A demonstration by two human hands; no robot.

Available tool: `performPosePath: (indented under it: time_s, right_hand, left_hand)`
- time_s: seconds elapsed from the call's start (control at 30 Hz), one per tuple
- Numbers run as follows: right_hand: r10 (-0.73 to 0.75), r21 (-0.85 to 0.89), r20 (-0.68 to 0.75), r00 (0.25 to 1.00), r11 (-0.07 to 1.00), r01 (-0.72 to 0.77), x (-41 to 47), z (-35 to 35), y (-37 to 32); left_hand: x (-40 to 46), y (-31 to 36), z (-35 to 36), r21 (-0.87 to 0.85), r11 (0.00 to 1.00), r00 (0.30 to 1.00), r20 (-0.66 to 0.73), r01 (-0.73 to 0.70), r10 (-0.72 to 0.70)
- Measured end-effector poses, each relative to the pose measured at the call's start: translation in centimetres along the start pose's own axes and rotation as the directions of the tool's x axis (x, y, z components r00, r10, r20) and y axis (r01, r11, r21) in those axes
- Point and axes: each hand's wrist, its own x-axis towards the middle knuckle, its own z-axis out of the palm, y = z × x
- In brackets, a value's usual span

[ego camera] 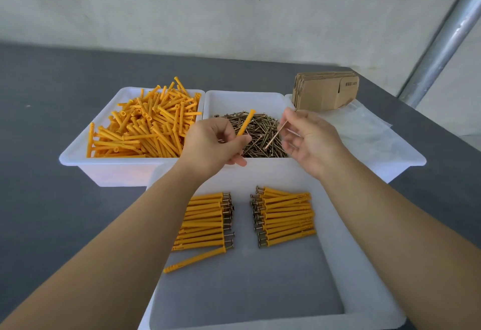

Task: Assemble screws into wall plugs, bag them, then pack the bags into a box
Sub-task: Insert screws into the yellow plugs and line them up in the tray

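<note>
My left hand pinches a single orange wall plug, tilted up to the right above the screw tray. My right hand pinches a brass screw whose tip points down-left toward the plug; the two are apart. A white tray at the left is heaped with loose orange plugs. The tray beside it holds a pile of screws. In the near white tray lie two rows of assembled plugs with screws, a left row and a right row.
A stack of flat cardboard boxes stands at the back right, with clear plastic bags in a third tray under it. The trays sit on a dark grey table. A metal pole rises at the far right.
</note>
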Motion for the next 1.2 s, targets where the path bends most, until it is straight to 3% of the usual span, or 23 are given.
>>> performPosePath:
  time_s: [0.1, 0.17, 0.23, 0.3, 0.43, 0.53, 0.73, 1.2]
  right_hand:
    - [-0.028, -0.057, 0.05, 0.998, 0.998, 0.031, -0.4, -0.1, 0.9]
    - [-0.147, -0.227, 0.058, 0.987, 0.961, 0.157, -0.5, -0.4, 1.1]
    - [-0.353, -0.53, 0.118, 0.928, 0.768, 0.36, -0.6, -0.7, 1.4]
    - [-0.465, -0.666, 0.2, 0.863, 0.581, 0.467, -0.9, -0.6, 1.7]
    - [-0.559, -0.72, 0.276, 0.782, 0.418, 0.553, -1.4, -0.2, 1.7]
    - [-0.591, -0.748, 0.284, 0.755, 0.355, 0.56, -1.7, 0.0, 1.6]
    - [-0.596, -0.788, 0.339, 0.728, 0.242, 0.566, -2.4, 0.5, 1.5]
    - [-0.63, -0.82, 0.37, 0.683, 0.124, 0.558, -2.4, 0.7, 1.5]
  left_hand:
    - [-0.1, 0.5, 0.5, -0.064, 0.998, 0.995, 0.098, 0.009, -0.003]
    - [0.0, 0.6, 0.8, -0.007, 0.999, 0.985, 0.166, -0.048, 0.048]
    - [-0.1, 0.6, 1.0, 0.132, 0.982, 0.974, 0.199, -0.135, 0.108]
    - [0.0, 0.7, 1.3, 0.244, 0.953, 0.974, 0.182, -0.178, 0.135]
    - [0.3, 0.9, 1.4, 0.38, 0.901, 0.978, 0.101, -0.207, 0.182]
    - [0.4, 0.8, 1.0, 0.476, 0.862, 0.984, 0.067, -0.175, 0.162]
    - [0.4, 0.7, 0.9, 0.513, 0.838, 0.983, 0.087, -0.185, 0.164]
    - [0.6, 0.4, 0.3, 0.559, 0.797, 0.973, 0.113, -0.228, 0.199]
